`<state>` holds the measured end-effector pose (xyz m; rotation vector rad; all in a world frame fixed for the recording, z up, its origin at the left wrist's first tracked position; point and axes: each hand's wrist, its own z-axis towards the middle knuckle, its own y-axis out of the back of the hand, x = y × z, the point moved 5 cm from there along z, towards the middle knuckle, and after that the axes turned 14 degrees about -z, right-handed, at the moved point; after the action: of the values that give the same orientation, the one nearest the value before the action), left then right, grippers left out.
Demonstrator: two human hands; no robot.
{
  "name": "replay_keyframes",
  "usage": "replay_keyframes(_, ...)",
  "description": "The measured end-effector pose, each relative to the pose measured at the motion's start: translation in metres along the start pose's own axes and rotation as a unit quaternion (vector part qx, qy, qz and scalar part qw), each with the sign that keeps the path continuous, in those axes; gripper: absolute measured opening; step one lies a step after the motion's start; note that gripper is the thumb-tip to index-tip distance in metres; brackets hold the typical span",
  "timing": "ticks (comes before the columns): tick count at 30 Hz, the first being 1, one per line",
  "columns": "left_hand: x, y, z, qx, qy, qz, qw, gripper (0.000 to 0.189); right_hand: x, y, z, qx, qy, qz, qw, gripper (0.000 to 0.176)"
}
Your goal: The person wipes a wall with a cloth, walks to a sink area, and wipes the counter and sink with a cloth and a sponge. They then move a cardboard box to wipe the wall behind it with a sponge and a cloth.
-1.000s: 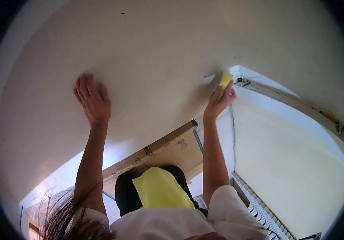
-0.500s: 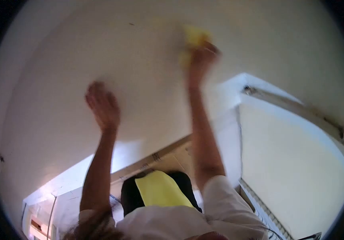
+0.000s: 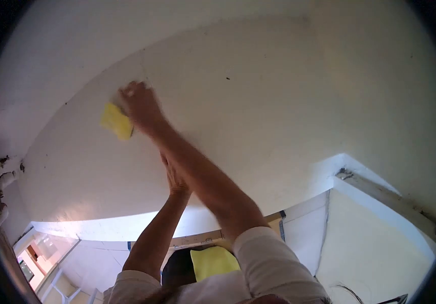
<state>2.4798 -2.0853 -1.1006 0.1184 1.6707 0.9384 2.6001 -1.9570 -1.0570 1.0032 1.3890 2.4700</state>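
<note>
Blurred a little by motion, my right hand (image 3: 142, 106) has its fingers curled at the edge of a yellow cloth (image 3: 116, 121), which lies against a broad pale surface (image 3: 258, 121). My right arm reaches across to the left and passes over my left hand (image 3: 176, 178). That left hand rests with its palm on the pale surface and holds nothing visible. Its fingertips are partly hidden behind the right forearm. A second yellow cloth (image 3: 214, 262) hangs at my waist, over dark clothing.
White pipes (image 3: 2, 195) with dark grime run along the left edge. A raised pale ledge (image 3: 380, 202) with a dirty groove stands at the right. Beyond the front edge, white metal bars (image 3: 63, 291) show at lower left. Small dark specks dot the surface.
My right hand has swept the yellow cloth from the upper right to the left, crossing over my left arm. The view has shifted, with more of the pipes at the left now showing.
</note>
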Motion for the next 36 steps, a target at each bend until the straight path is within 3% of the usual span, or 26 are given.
replay_keyframes(1,-0.007,0.003,0.005,0.000,-0.066,0.166,0.984,0.049,-0.032,0.018,0.000,-0.056,-0.022,-0.023,0.998,0.042)
replay_keyframes(3,-0.007,0.001,0.010,0.002,-0.052,0.169,0.984,0.051,-0.115,0.062,-0.013,-0.048,-0.095,-0.192,0.975,0.037)
replay_keyframes(6,-0.008,0.006,0.009,-0.001,-0.034,0.142,0.989,0.052,-0.178,0.123,-0.027,-0.138,-0.148,-0.178,0.963,0.037)
replay_keyframes(8,-0.008,0.006,0.011,-0.013,-0.040,0.133,0.990,0.046,-0.145,0.117,-0.017,-0.111,-0.144,-0.105,0.978,0.035)
replay_keyframes(9,-0.009,0.006,0.010,-0.020,-0.045,0.135,0.990,0.046,-0.113,0.095,-0.013,-0.129,-0.075,-0.070,0.986,0.036)
replay_keyframes(11,-0.007,0.005,0.005,-0.022,-0.059,0.151,0.986,0.045,-0.027,0.026,-0.007,-0.070,0.005,-0.018,0.997,0.029)
replay_keyframes(12,-0.002,0.005,0.005,-0.028,-0.062,0.154,0.986,0.045,0.017,0.010,-0.005,0.039,0.038,0.084,0.995,0.029)
replay_keyframes(13,0.001,0.003,0.006,-0.032,-0.080,0.132,0.987,0.046,0.060,-0.012,-0.003,0.093,0.105,0.018,0.990,0.032)
replay_keyframes(15,-0.004,0.006,0.006,-0.057,-0.089,0.116,0.988,0.047,0.103,-0.038,-0.014,0.034,0.185,-0.002,0.982,0.036)
replay_keyframes(16,-0.006,0.006,0.006,-0.056,-0.092,0.115,0.987,0.047,0.105,-0.048,-0.014,0.032,0.184,-0.004,0.982,0.036)
replay_keyframes(18,-0.007,0.008,0.006,-0.038,-0.072,0.118,0.990,0.046,0.103,-0.076,-0.017,0.055,0.187,-0.164,0.967,0.045)
replay_keyframes(19,-0.008,0.009,0.006,-0.030,-0.067,0.117,0.990,0.045,0.108,-0.092,-0.012,0.100,0.166,-0.159,0.968,0.041)
replay_keyframes(22,-0.005,0.004,0.005,-0.010,-0.055,0.124,0.991,0.047,0.093,-0.074,-0.016,0.080,0.180,-0.176,0.965,0.039)
replay_keyframes(23,0.001,0.002,0.003,-0.013,-0.055,0.114,0.992,0.049,0.081,-0.058,-0.016,0.041,0.133,-0.149,0.979,0.038)
replay_keyframes(25,0.003,0.002,0.003,-0.019,-0.061,0.094,0.993,0.051,0.064,-0.041,-0.025,0.054,0.127,-0.137,0.981,0.038)
replay_keyframes(28,-0.002,-0.002,0.007,0.025,-0.005,0.032,0.999,0.050,0.032,-0.019,-0.031,0.073,0.142,-0.099,0.982,0.036)
replay_keyframes(30,-0.009,0.001,0.008,0.007,-0.030,0.160,0.987,0.046,0.008,-0.003,-0.027,0.090,0.150,-0.086,0.981,0.032)
replay_keyframes(31,-0.008,0.001,0.008,0.009,-0.029,0.158,0.987,0.046,-0.014,0.009,-0.017,0.105,0.141,-0.096,0.980,0.029)
replay_keyframes(32,-0.008,0.002,0.009,-0.008,-0.043,0.145,0.988,0.045,-0.046,0.022,-0.007,0.083,0.092,-0.063,0.990,0.025)
replay_keyframes(33,-0.009,0.004,0.011,-0.025,-0.057,0.132,0.989,0.044,-0.083,0.042,-0.001,-0.007,0.080,-0.061,0.995,0.026)
replay_keyframes(34,-0.009,0.004,0.011,-0.026,-0.056,0.132,0.989,0.044,-0.120,0.072,0.005,-0.037,0.058,-0.127,0.990,0.029)
replay_keyframes(35,-0.010,0.004,0.011,-0.023,-0.051,0.133,0.990,0.045,-0.166,0.094,0.010,-0.080,0.025,-0.108,0.991,0.034)
replay_keyframes(36,-0.010,0.004,0.011,-0.021,-0.044,0.136,0.990,0.045,-0.208,0.122,0.018,-0.090,-0.051,-0.143,0.984,0.039)
